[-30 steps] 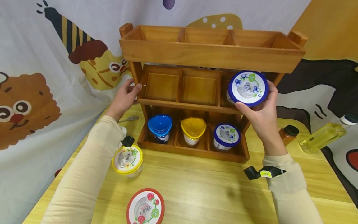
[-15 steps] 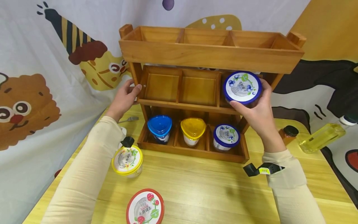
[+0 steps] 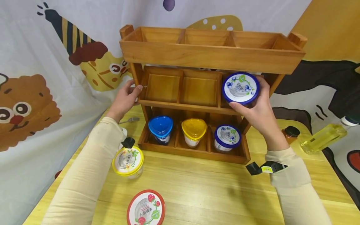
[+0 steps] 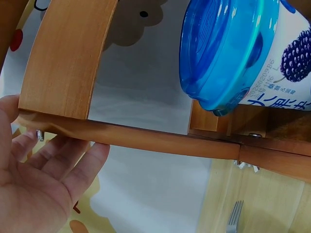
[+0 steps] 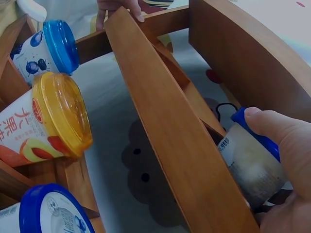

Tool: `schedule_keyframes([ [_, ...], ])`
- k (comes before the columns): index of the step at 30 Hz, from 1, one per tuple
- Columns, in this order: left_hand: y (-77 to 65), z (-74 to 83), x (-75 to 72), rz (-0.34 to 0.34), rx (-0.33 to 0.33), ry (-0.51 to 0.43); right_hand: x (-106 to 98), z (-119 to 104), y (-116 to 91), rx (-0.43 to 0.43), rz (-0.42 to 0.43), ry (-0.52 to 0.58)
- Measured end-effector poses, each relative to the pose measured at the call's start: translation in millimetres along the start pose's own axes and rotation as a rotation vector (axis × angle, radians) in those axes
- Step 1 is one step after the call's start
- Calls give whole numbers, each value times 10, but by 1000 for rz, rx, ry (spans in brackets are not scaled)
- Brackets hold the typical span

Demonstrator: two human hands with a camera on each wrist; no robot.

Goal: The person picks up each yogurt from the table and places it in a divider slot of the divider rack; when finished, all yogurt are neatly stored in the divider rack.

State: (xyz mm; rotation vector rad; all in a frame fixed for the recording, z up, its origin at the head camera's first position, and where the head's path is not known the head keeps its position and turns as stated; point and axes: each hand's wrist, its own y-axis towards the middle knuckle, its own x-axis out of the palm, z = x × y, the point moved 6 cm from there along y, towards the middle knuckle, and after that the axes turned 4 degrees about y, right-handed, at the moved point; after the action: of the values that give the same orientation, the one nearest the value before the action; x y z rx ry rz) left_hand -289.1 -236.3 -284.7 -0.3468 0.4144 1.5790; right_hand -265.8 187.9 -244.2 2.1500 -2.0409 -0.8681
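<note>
The red-lidded cup (image 3: 146,208) at seven o'clock and yellow-lidded cup (image 3: 127,161) at eight are probably left to be shelved; the lower tier (image 3: 168,150) is already filled by three cups (image 3: 194,129). At two, a blueberry cup (image 3: 240,88) is clamped by the right hand (image 3: 259,109) at the middle tier (image 3: 198,92); at nine, the rack (image 3: 211,55) is gripped by the left hand (image 3: 126,99).

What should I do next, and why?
Probably lower the round, blue-lidded white tub into the right end of the brown wooden middle tier: your right hand grips it there, partly behind the front board in the right-wrist view.
</note>
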Motion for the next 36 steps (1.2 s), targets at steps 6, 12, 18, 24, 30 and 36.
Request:
schedule_keyframes([
  [6, -3, 9, -5, -6, 6, -7, -68, -22, -40, 44, -5, -99],
  [12, -1, 20, -6, -7, 8, -10, -118, -30, -91, 98, 10, -181],
  [18, -8, 20, 1, -6, 6, -2, -124, -20, -113, 120, -1, -171],
  [24, -11, 13, -4, -5, 1, -2, -133, -27, -129, 115, -7, -165],
  [30, -3, 6, -6, -5, 1, -2, -135, -33, -133, 102, -4, -175],
  [36, 5, -10, -5, 0, -2, 2, -127, -45, -149, 72, 6, -162],
])
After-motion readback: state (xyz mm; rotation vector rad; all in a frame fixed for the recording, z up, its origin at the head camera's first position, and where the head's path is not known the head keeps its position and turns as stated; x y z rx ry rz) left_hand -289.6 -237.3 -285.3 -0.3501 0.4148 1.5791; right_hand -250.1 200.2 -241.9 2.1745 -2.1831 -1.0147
